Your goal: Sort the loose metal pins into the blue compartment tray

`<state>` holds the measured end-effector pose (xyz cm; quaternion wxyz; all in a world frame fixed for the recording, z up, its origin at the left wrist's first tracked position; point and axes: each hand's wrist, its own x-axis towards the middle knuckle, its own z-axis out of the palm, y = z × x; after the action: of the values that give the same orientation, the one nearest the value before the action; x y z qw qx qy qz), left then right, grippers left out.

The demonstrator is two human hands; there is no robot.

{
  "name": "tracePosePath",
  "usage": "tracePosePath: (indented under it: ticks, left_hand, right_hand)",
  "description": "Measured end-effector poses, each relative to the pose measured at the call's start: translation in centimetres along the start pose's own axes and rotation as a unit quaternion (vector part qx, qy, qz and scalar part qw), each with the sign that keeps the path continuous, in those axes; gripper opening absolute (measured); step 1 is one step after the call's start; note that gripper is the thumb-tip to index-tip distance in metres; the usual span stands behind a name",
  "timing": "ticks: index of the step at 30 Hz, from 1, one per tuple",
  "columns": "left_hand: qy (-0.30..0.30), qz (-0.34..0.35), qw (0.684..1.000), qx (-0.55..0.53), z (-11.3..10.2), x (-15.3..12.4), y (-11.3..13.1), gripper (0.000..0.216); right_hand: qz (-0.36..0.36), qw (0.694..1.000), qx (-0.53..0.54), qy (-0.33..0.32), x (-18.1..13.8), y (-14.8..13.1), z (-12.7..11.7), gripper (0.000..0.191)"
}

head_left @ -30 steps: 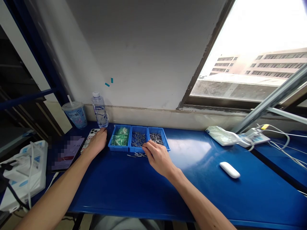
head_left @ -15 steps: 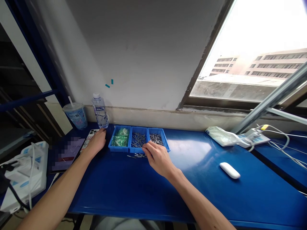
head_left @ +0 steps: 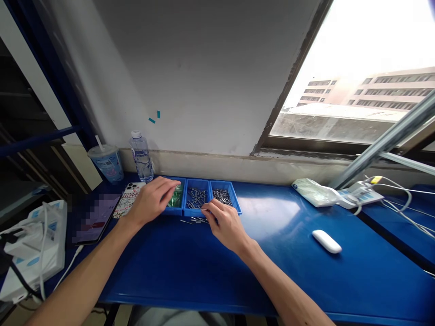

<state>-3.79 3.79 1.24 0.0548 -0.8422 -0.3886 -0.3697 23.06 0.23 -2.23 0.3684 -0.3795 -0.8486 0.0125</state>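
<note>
My left hand (head_left: 151,199) hovers over the left blue bin (head_left: 176,211), which holds small green packets (head_left: 176,198). Its fingers reach right, with the thumb apart from them and nothing visible between. My right hand (head_left: 226,222) is closed in a pinch at the front of the bins. A thin metal pin (head_left: 204,209) pokes out from its fingertips. The middle bin contains loose metal pins (head_left: 196,197), and the right bin has short metal pieces (head_left: 222,196). Several more pins (head_left: 192,221) lie on the table before the middle bin.
Left of the bins are a patterned phone (head_left: 127,199), a dark tablet (head_left: 97,219), a water bottle (head_left: 142,158) and a lidded cup (head_left: 108,164). A white case (head_left: 326,241), a plastic packet (head_left: 314,192) and a power strip (head_left: 363,195) with cables sit right.
My left hand has moved right, from beside the phone and bottle to over the green packets, and its thumb now shows apart. My right hand has stayed nearly still.
</note>
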Motion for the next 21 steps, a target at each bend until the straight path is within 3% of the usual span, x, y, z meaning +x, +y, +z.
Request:
tracePosePath:
  ticks: [4,6,11,21]
  left_hand:
    - [-0.056,0.111,0.992,-0.023,0.8,-0.2,3.4,0.028]
    - [-0.069,0.128,0.989,-0.015,1.5,-0.4,4.2,0.026]
    - [-0.060,0.132,0.989,-0.029,2.5,-0.9,4.7,0.021]
    - [-0.054,0.143,0.987,-0.044,2.4,-1.0,5.3,0.020]
  right_hand:
    - [-0.012,0.999,0.012,0.031,0.0,-0.2,-0.1,0.025]
    - [-0.018,0.999,0.021,0.034,0.0,-0.4,-0.2,0.024]
    - [-0.035,0.999,0.032,0.024,-0.1,-0.5,-0.1,0.024]
    - [-0.052,0.998,0.032,-0.002,-0.2,-1.0,0.0,0.035]
